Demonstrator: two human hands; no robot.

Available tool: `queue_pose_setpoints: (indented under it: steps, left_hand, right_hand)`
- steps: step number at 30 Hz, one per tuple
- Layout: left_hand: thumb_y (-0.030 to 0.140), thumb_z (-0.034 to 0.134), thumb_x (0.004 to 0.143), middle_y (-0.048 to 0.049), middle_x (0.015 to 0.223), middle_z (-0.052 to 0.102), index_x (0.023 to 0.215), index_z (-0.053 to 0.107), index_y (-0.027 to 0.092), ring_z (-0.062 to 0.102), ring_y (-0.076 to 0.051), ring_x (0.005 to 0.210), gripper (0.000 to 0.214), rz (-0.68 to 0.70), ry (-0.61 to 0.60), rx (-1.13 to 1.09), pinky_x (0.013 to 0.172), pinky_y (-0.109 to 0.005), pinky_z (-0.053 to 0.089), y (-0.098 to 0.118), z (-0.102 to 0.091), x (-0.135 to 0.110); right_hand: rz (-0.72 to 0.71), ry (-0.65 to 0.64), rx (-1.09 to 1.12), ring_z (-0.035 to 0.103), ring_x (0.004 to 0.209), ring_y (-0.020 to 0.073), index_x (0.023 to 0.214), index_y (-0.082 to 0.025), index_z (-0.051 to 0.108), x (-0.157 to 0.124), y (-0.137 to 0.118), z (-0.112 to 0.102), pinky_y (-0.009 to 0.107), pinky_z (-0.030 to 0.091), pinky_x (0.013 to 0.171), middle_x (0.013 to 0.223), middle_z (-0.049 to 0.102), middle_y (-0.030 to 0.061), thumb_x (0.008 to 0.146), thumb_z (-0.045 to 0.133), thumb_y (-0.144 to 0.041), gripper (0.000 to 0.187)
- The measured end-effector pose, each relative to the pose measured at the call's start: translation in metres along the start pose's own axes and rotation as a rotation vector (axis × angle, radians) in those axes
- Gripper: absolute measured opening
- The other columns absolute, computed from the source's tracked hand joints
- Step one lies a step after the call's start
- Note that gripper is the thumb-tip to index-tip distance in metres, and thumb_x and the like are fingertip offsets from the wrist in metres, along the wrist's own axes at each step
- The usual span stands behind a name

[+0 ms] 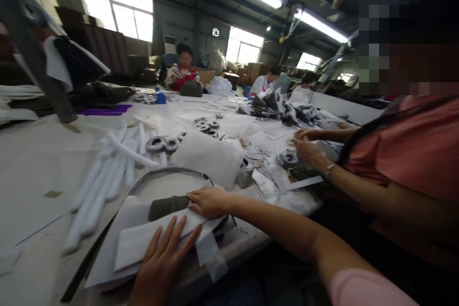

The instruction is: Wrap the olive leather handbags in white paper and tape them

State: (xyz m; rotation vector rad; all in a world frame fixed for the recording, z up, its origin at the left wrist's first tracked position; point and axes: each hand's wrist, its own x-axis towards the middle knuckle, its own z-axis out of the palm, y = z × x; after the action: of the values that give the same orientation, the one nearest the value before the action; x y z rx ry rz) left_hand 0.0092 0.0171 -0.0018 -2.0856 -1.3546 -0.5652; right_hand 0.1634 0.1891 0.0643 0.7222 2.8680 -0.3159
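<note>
My left hand [161, 263] lies with fingers spread over a folded white padded sheet [134, 244] at the near edge of the table. Across from it, my right hand [210, 202] rests palm down on the far right end of that sheet, its fingertips beside an olive-grey fabric piece [167, 207]. Under both is a larger white sheet [103, 267]. A dark curved strap [172, 169] arches behind the fabric. Strips of clear tape [211, 253] hang at the table edge below my right wrist. What lies under my palms is hidden.
Long white foam rolls [102, 191] lie to the left. Rolls of grey tape [158, 143] and a white sheet [208, 155] are behind. At right, a co-worker's hands [310, 148] work near scraps; a heap of grey-and-white pieces [272, 105] is beyond. A slanted post [53, 76] stands left.
</note>
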Motion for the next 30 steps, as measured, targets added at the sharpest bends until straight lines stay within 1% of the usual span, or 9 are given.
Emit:
queue_pose_setpoints:
  steps: [4, 8, 11, 15, 19, 21, 25, 27, 30]
  left_hand:
    - [0.008, 0.034, 0.092, -0.0051, 0.15, 0.048, 0.149, 0.037, 0.036, 0.048, -0.026, 0.135, 0.064, 0.026, -0.011, -0.046, 0.12, -0.048, 0.02, -0.005, 0.007, -0.006]
    - [0.008, 0.034, 0.091, -0.0047, 0.152, 0.045, 0.15, 0.035, 0.038, 0.048, -0.026, 0.135, 0.066, 0.059, -0.025, -0.059, 0.12, -0.048, 0.02, -0.006, 0.005, -0.008]
    - [0.009, 0.035, 0.092, -0.0049, 0.153, 0.044, 0.15, 0.036, 0.038, 0.047, -0.027, 0.136, 0.064, 0.053, -0.035, -0.051, 0.118, -0.048, 0.024, -0.004, 0.004, -0.008]
    - [0.009, 0.034, 0.094, -0.0066, 0.153, 0.044, 0.15, 0.036, 0.036, 0.045, -0.029, 0.137, 0.062, 0.044, -0.057, -0.05, 0.114, -0.049, 0.031, -0.001, 0.001, -0.008]
    - [0.01, 0.033, 0.096, -0.0077, 0.15, 0.048, 0.15, 0.034, 0.036, 0.046, -0.03, 0.136, 0.061, 0.027, -0.101, -0.058, 0.11, -0.048, 0.037, 0.002, -0.006, -0.006]
    - [0.011, 0.036, 0.097, -0.0074, 0.149, 0.049, 0.15, 0.035, 0.037, 0.046, -0.03, 0.136, 0.059, 0.0, -0.122, -0.076, 0.109, -0.049, 0.039, 0.003, -0.009, -0.004]
    - [0.015, 0.043, 0.097, -0.0045, 0.151, 0.048, 0.147, 0.039, 0.041, 0.044, -0.029, 0.138, 0.056, -0.068, -0.172, -0.136, 0.111, -0.049, 0.038, 0.006, -0.013, 0.0]
    - [0.015, 0.046, 0.096, -0.0023, 0.152, 0.046, 0.146, 0.04, 0.041, 0.042, -0.027, 0.14, 0.057, -0.085, -0.212, -0.152, 0.112, -0.048, 0.036, 0.005, -0.014, 0.002]
    - [0.01, 0.048, 0.093, 0.0008, 0.153, 0.044, 0.147, 0.038, 0.042, 0.039, -0.026, 0.142, 0.064, -0.1, -0.279, -0.191, 0.115, -0.048, 0.034, 0.003, -0.02, 0.007]
  right_hand:
    - [0.127, -0.128, -0.105, 0.066, 0.113, 0.0307, 0.129, -0.01, 0.061, 0.005, -0.002, -0.005, 0.044, 0.055, 0.089, 0.126, 0.066, 0.017, 0.101, 0.035, -0.046, 0.051]
    - [0.192, -0.132, -0.136, 0.07, 0.101, 0.034, 0.104, -0.006, 0.072, 0.003, -0.005, -0.005, 0.044, 0.058, 0.078, 0.108, 0.072, 0.0212, 0.099, 0.044, -0.043, 0.047]
    - [0.166, -0.099, -0.147, 0.07, 0.099, 0.0341, 0.1, -0.004, 0.073, -0.003, -0.003, -0.006, 0.044, 0.057, 0.08, 0.105, 0.073, 0.0218, 0.098, 0.049, -0.039, 0.042]
    - [0.039, -0.014, -0.112, 0.068, 0.107, 0.027, 0.106, -0.009, 0.072, -0.023, -0.003, -0.005, 0.04, 0.052, 0.095, 0.112, 0.072, 0.0164, 0.1, 0.048, -0.029, 0.032]
    - [-0.099, 0.099, 0.017, 0.057, 0.126, 0.0197, 0.125, -0.014, 0.064, -0.053, -0.009, 0.0, 0.034, 0.04, 0.11, 0.132, 0.064, 0.0121, 0.103, 0.043, -0.027, 0.033]
    - [-0.112, 0.172, 0.14, 0.048, 0.135, 0.0226, 0.135, -0.012, 0.058, -0.068, -0.014, 0.005, 0.037, 0.035, 0.114, 0.141, 0.056, 0.0152, 0.102, 0.046, -0.037, 0.042]
    - [-0.027, 0.23, 0.237, 0.032, 0.144, 0.0345, 0.145, -0.007, 0.047, -0.087, -0.026, 0.016, 0.048, 0.028, 0.118, 0.151, 0.041, 0.0229, 0.087, 0.062, -0.058, 0.079]
    - [-0.01, 0.249, 0.216, 0.03, 0.145, 0.0363, 0.146, -0.005, 0.044, -0.09, -0.029, 0.021, 0.049, 0.027, 0.119, 0.152, 0.038, 0.0237, 0.08, 0.072, -0.056, 0.088]
    - [-0.021, 0.266, 0.172, 0.031, 0.144, 0.0361, 0.145, -0.005, 0.045, -0.089, -0.029, 0.028, 0.049, 0.027, 0.119, 0.153, 0.039, 0.0231, 0.078, 0.076, -0.044, 0.083]
